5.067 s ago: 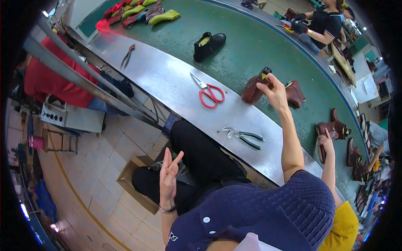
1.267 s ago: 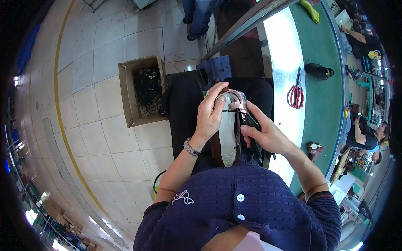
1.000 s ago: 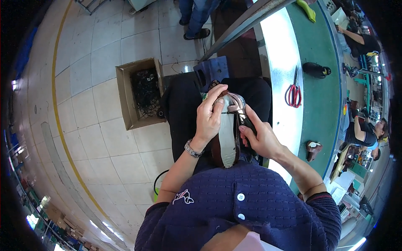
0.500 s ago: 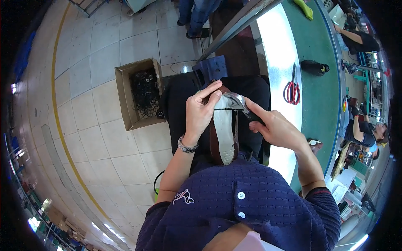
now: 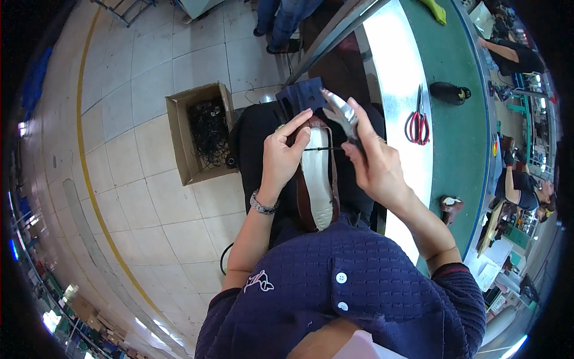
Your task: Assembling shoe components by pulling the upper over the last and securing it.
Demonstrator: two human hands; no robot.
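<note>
A brown leather shoe upper on a last (image 5: 317, 185) lies across my lap, its pale bottom facing up. Thin black string (image 5: 321, 148) runs crosswise over that bottom, with a small knot near its middle. My left hand (image 5: 280, 154) grips the upper's edge at the far left, thumb and fingers pinched on it. In my right hand (image 5: 378, 161) is a pair of metal lasting pincers (image 5: 342, 112), raised beside the far end of the shoe, jaws pointing up and left, apart from the leather. The right palm hides most of the handles.
At left on the tiled floor stands a cardboard box (image 5: 176, 140) of tangled black strings. Right of my lap, red-handled scissors (image 5: 418, 125) lie on a shiny metal strip beside a green bench (image 5: 454, 149) bearing a black shoe (image 5: 449, 93) and a brown piece (image 5: 451, 206). Other people work beyond.
The pincers have swung up and away from the shoe's far end, where they lay across the string. My left hand keeps its hold in nearly the same place.
</note>
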